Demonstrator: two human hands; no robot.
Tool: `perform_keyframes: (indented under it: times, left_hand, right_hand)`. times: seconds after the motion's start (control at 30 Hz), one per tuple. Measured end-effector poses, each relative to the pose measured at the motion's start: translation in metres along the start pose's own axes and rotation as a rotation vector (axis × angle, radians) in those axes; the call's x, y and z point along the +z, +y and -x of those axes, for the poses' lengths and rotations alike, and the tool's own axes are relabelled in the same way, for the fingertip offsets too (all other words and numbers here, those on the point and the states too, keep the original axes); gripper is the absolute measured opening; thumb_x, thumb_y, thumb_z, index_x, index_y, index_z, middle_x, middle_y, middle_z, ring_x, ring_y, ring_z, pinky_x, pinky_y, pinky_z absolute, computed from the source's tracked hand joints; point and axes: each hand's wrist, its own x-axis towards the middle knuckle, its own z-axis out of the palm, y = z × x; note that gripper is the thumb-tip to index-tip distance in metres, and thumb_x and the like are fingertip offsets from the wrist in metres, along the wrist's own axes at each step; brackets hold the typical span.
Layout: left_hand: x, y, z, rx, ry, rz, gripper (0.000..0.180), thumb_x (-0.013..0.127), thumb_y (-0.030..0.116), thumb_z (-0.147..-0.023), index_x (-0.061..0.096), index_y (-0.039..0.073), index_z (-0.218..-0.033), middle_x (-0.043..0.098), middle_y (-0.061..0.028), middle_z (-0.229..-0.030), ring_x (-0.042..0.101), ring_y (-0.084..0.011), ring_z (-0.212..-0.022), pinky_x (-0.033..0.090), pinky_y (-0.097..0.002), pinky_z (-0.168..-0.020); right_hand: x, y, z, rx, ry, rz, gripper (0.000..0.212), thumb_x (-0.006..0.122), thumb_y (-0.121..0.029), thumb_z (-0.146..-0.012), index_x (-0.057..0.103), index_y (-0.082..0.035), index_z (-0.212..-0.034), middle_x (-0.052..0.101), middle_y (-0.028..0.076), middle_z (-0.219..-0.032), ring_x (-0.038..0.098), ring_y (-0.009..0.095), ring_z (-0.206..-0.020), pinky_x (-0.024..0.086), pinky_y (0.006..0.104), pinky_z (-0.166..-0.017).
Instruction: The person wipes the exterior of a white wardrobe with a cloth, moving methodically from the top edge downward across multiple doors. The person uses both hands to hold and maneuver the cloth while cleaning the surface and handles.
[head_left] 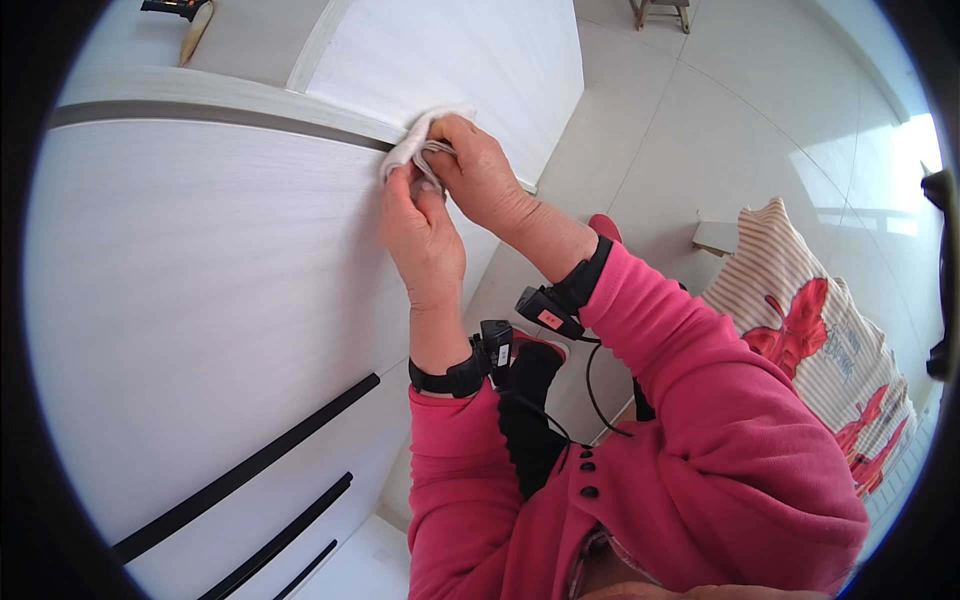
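Note:
A pale, off-white cloth is bunched at the corner of a white cabinet, by the end of the dark groove below its upper ledge. My right hand grips the cloth from above, with its fingers curled into the folds. Just below, my left hand pinches the cloth's lower part between thumb and fingers. Both hands nearly meet, and some fingertips are hidden in the fabric.
Long black handles run along the cabinet's lower front. An object with a pale, tapered end lies on top at the far left. A striped cloth with red butterflies is at the right. A small wooden stool stands on the tiled floor.

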Motion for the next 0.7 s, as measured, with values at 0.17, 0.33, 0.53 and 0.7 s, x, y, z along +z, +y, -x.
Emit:
perform_keyframes:
  times: [0.17,0.33,0.53,0.7]
  left_hand:
    - [0.048,-0.058,0.006,-0.143,-0.180,-0.069,0.027,0.045,0.005,-0.099,0.056,-0.002,-0.122,0.066,-0.0203,-0.118,0.065,-0.0360,-0.107,0.051,-0.0425,-0.094]
    - [0.084,-0.099,0.008,-0.256,-0.292,-0.121,0.027,0.048,0.008,-0.097,0.058,-0.001,-0.120,0.069,-0.0215,-0.112,0.065,-0.0381,-0.106,0.051,-0.0433,-0.092]
    - [0.075,-0.085,0.009,-0.265,-0.262,-0.053,0.027,0.047,0.008,-0.098,0.058,-0.001,-0.122,0.069,-0.0206,-0.110,0.067,-0.0357,-0.102,0.052,-0.0412,-0.089]
    - [0.025,-0.015,0.006,-0.065,0.016,0.043,0.030,0.049,0.005,-0.099,0.057,-0.003,-0.126,0.067,-0.0102,-0.115,0.063,-0.0186,-0.102,0.051,-0.0321,-0.090]
  right_hand:
    - [-0.003,0.086,0.009,0.189,-0.035,-0.035,0.013,0.060,-0.008,-0.092,0.058,-0.003,-0.103,0.067,0.017,-0.096,0.064,0.033,-0.090,0.051,0.0402,-0.080]
    - [-0.007,0.144,0.015,0.354,-0.092,0.061,0.013,0.059,-0.012,-0.093,0.060,-0.005,-0.103,0.068,0.017,-0.095,0.065,0.032,-0.088,0.052,0.0405,-0.079]
    - [-0.009,0.114,0.013,0.389,-0.107,0.025,0.012,0.058,-0.012,-0.092,0.057,-0.002,-0.099,0.066,0.018,-0.093,0.063,0.035,-0.087,0.050,0.0418,-0.077]
    - [-0.009,0.013,0.000,0.045,-0.013,-0.104,0.011,0.060,-0.011,-0.090,0.055,-0.003,-0.094,0.062,0.017,-0.089,0.059,0.035,-0.083,0.048,0.0422,-0.074]
